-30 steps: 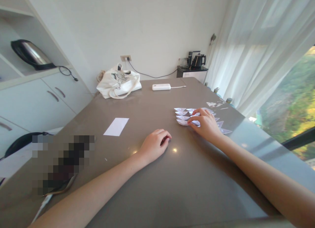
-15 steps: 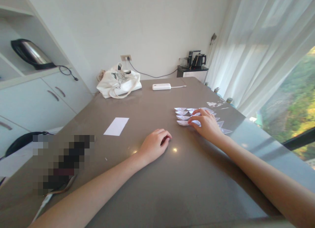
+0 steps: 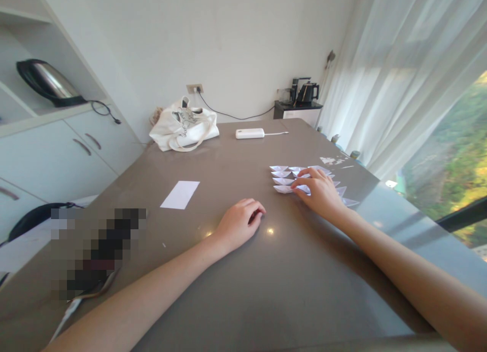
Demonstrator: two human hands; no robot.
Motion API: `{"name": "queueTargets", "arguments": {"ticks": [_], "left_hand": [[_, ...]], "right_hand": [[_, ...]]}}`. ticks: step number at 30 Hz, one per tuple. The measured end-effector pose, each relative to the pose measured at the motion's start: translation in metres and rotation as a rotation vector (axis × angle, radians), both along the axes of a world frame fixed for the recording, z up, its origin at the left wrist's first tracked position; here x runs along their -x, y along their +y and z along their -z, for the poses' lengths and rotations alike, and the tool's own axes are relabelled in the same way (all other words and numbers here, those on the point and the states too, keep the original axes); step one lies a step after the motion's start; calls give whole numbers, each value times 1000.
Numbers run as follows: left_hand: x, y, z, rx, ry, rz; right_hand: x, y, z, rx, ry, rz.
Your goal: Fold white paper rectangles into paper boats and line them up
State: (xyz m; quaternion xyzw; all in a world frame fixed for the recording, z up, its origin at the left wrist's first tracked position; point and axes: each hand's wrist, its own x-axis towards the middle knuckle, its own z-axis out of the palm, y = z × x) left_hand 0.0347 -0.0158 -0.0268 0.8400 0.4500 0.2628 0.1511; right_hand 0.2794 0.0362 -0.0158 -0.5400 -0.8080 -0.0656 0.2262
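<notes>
Several small folded white paper boats point(image 3: 282, 181) stand in rows on the right part of the table. Over the front of these rows is my right hand point(image 3: 321, 189), its thumb and index finger closed on a paper boat point(image 3: 303, 189) in the nearest row. Its other fingers arch above the boats behind, so part of the rows is hidden. My left hand point(image 3: 240, 221) rests on its side on the tabletop, fingers curled in, with nothing visible in them. Farther left, a flat white sheet of paper point(image 3: 180, 195) lies apart from both hands.
On the grey table point(image 3: 228, 311), a white canvas bag point(image 3: 186, 126) and a white power bank point(image 3: 249, 133) with a short cable lie at the back. A pixelated dark object point(image 3: 106, 250) is at left. Paper scraps point(image 3: 329, 161) lie near the right edge, beside the curtain point(image 3: 365, 88).
</notes>
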Motion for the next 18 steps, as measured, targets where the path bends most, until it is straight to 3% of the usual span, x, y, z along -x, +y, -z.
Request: {"name": "queueTargets", "arguments": {"ticks": [12, 15, 18], "left_hand": [[3, 2, -3, -31, 4, -34], [15, 10, -12, -130, 121, -172], [37, 22, -22, -122, 377, -406]], "right_hand": [[0, -5, -21, -171, 409, -97], [10, -16, -19, -113, 387, -250], [28, -31, -13, 31, 341, -437]]}}
